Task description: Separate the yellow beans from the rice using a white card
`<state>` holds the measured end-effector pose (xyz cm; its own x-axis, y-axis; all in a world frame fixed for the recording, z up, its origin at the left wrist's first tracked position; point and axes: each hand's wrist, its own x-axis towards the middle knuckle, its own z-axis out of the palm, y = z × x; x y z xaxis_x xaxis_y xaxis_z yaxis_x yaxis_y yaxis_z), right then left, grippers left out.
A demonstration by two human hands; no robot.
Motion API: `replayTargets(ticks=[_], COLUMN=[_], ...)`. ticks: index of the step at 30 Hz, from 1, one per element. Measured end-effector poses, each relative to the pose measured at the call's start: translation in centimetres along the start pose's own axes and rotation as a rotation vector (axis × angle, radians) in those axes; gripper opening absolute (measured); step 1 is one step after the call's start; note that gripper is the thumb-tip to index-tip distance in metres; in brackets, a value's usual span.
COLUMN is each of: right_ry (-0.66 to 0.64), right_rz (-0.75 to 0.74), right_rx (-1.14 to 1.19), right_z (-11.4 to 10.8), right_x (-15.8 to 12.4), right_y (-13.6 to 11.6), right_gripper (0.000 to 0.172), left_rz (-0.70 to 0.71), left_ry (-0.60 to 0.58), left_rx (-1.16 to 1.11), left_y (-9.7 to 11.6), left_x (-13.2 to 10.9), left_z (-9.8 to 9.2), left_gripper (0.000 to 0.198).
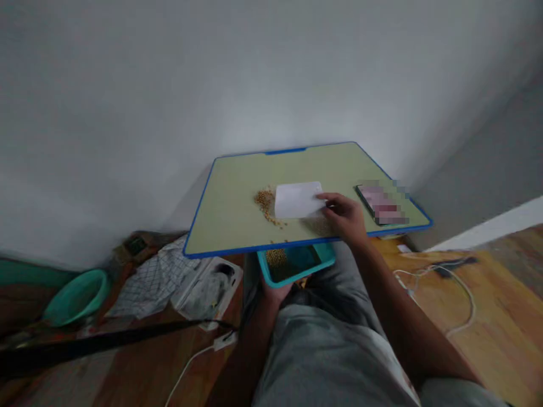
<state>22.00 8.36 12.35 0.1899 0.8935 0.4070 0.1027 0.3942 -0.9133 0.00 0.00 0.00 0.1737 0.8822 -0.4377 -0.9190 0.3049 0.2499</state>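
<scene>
In my right hand (345, 216) I grip a white, flat, rounded-corner scraper (297, 200) by its right edge, tilted above the small table. Against and beside its left edge lies a scattered heap of soybean-like tan beans (265, 199). Below the table's front edge my left hand (278, 291) holds a teal plastic container (297, 278) from underneath, its fingers mostly hidden. More beans (276, 257) sit in the container's left part, and a few lie near the table edge above it.
The pale yellow-green table (233, 175) has a blue rim and stands against the wall. A phone (379, 203) lies on its right side. To the left on the floor are a green basin (78, 297), a checked cloth (148, 282) and a white box (210, 291). White cables (466, 297) trail at right.
</scene>
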Motion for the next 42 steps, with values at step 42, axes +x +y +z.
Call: replayTargets(ticks=[42], right_ry=[0.429], right_rz=[-0.057], right_rx=[-0.013], right_z=[-0.2], right_x=[-0.3], right_y=[0.6], right_gripper=[0.024], left_rz=[-0.049], left_ry=[-0.034], left_rx=[0.101], left_y=[0.1], left_x=[0.4], left_z=[-0.7], left_gripper=[0.057])
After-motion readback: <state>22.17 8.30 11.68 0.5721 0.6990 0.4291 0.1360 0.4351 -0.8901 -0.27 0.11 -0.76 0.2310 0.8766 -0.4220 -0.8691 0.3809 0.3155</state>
